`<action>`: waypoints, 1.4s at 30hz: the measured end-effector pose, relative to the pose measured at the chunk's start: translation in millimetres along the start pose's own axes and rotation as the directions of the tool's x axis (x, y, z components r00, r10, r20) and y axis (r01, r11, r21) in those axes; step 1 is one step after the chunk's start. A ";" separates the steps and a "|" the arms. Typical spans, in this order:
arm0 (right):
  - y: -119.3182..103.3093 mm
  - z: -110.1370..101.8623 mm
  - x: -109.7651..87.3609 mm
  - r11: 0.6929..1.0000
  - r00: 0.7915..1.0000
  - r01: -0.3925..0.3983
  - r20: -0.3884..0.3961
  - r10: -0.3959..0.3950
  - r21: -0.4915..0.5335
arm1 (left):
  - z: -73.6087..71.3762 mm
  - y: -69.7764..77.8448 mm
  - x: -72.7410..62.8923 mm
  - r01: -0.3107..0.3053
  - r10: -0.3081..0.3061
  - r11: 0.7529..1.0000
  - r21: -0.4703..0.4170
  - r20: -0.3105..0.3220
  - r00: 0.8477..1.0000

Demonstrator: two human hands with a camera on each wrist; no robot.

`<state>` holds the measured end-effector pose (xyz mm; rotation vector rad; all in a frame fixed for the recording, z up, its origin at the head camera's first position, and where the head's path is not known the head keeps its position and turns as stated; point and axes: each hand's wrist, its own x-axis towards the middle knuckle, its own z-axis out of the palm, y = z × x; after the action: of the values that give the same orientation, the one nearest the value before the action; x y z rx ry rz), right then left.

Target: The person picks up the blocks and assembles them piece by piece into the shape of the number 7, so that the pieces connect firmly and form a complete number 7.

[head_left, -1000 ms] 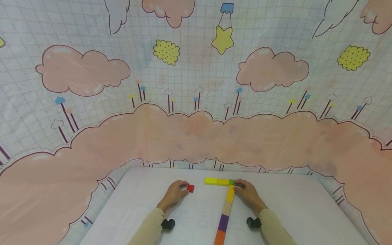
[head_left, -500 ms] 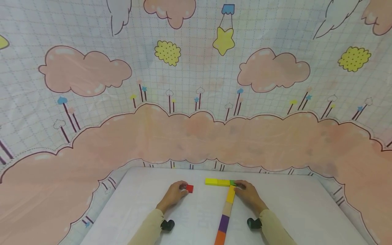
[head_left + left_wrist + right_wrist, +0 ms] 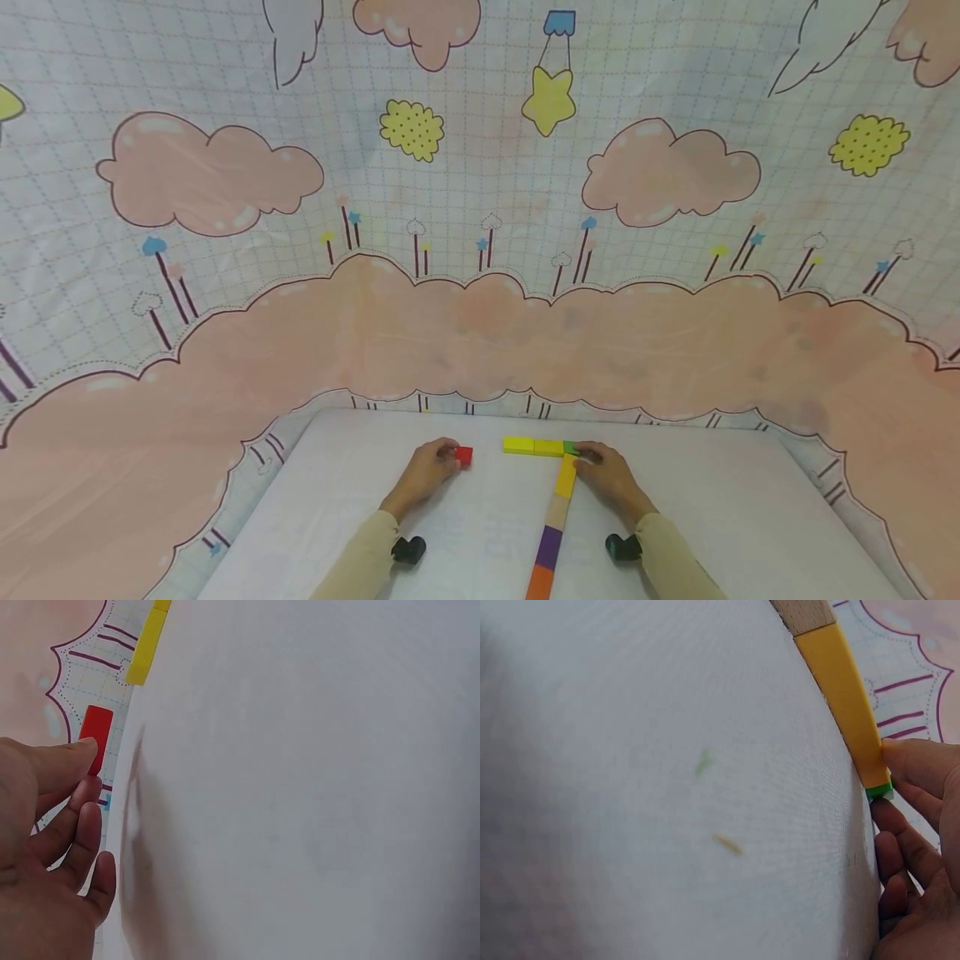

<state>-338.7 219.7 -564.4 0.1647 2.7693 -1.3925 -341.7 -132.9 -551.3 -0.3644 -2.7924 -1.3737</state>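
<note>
In the head view, a small red block (image 3: 464, 456) is pinched at the fingertips of my left hand (image 3: 429, 471). The left wrist view shows the thumb on that red block (image 3: 97, 735), its other fingers loosely bent. My right hand (image 3: 611, 477) is at the corner of a row of blocks, its thumb and fingertips around the end of a green block (image 3: 571, 447). The thumb also touches the adjoining orange-yellow block (image 3: 844, 697). Two yellow blocks (image 3: 532, 446) extend left from the green one. Fingers partly hide the green block.
Below the orange-yellow block, a wooden block (image 3: 557, 511), a purple block (image 3: 548, 547) and an orange block (image 3: 539, 582) run towards the near edge. The white table (image 3: 480, 533) ends at a cartoon-printed cloth (image 3: 480, 333) behind.
My left hand has shifted slightly left and upward in the head view, carrying the red block with it. The right hand and the row of blocks stay put.
</note>
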 end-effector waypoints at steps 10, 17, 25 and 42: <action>2.8 0.7 3.1 1.000 1.000 -0.004 0.002 0.004 0.012 | 0.7 8.5 10.6 0.065 -0.066 0.997 -0.051 -0.008 0.998; 4.6 0.8 3.0 1.000 1.000 -0.014 0.005 0.014 0.008 | 3.2 11.2 15.5 0.045 -0.046 0.999 -0.016 -0.026 0.999; 3.5 -0.3 5.6 0.999 0.999 -0.040 0.010 0.040 0.033 | 10.8 18.2 25.1 0.022 -0.023 0.999 -0.027 -0.069 0.997; 4.2 0.0 6.0 0.999 0.999 -0.039 0.015 0.039 0.023 | 26.6 34.0 33.6 0.061 -0.063 0.997 -0.036 -0.070 0.996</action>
<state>-344.2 222.6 -568.3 0.2080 2.7240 -1.4118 -364.7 -85.2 -537.5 -0.2261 -2.7484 -1.4180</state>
